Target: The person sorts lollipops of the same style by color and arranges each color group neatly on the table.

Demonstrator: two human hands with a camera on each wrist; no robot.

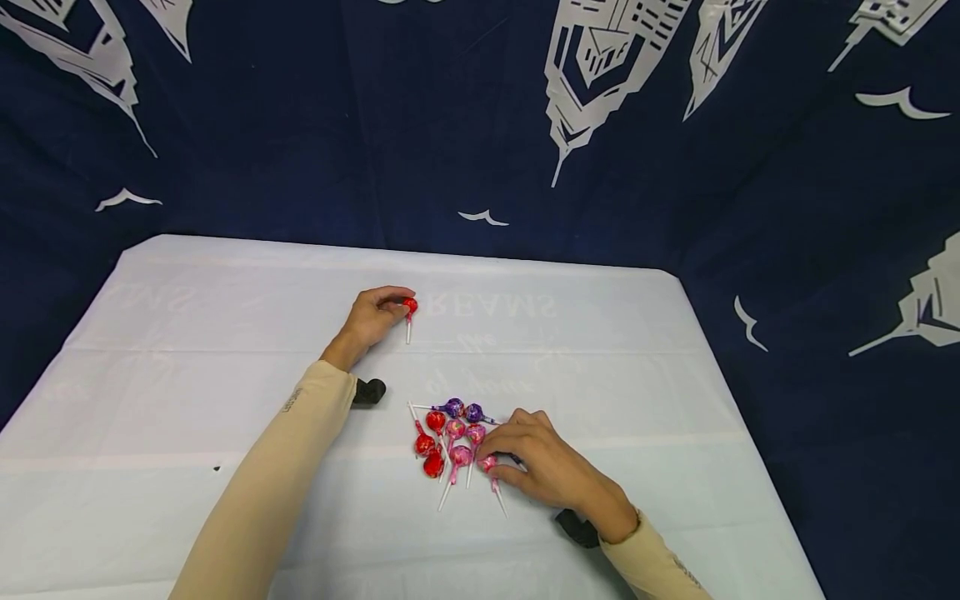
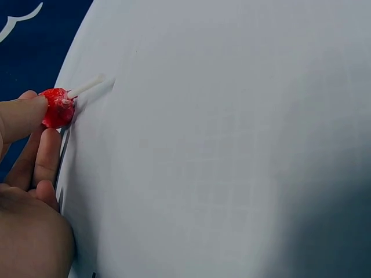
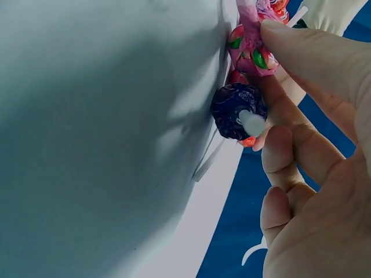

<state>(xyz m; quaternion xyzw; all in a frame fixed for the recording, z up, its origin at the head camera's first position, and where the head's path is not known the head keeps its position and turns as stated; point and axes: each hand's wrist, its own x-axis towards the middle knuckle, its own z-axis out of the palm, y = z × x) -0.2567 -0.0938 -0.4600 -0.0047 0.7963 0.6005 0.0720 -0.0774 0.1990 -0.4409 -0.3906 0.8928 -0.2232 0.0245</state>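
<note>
Near the far side of the table, my left hand (image 1: 369,321) pinches a red lollipop (image 1: 410,306) by its wrapped head. Its white stick points toward me; in the left wrist view the thumb presses the red wrapper (image 2: 58,108). My right hand (image 1: 551,462) is at the right edge of a cluster of lollipops, with thumb and index finger around a pink lollipop (image 1: 489,462). The right wrist view shows the thumb on its pink wrapper (image 3: 253,55), with a dark purple lollipop (image 3: 236,110) close by. Red lollipops (image 1: 433,464), pink ones (image 1: 461,456) and purple ones (image 1: 453,407) make up the cluster.
A white cloth with faint mirrored lettering covers the table (image 1: 187,400). Behind it hangs a dark blue curtain (image 1: 360,125) with white building prints. Black wrist devices show at the left wrist (image 1: 369,392) and right wrist (image 1: 577,528). A tiny dark speck (image 1: 217,468) lies at left.
</note>
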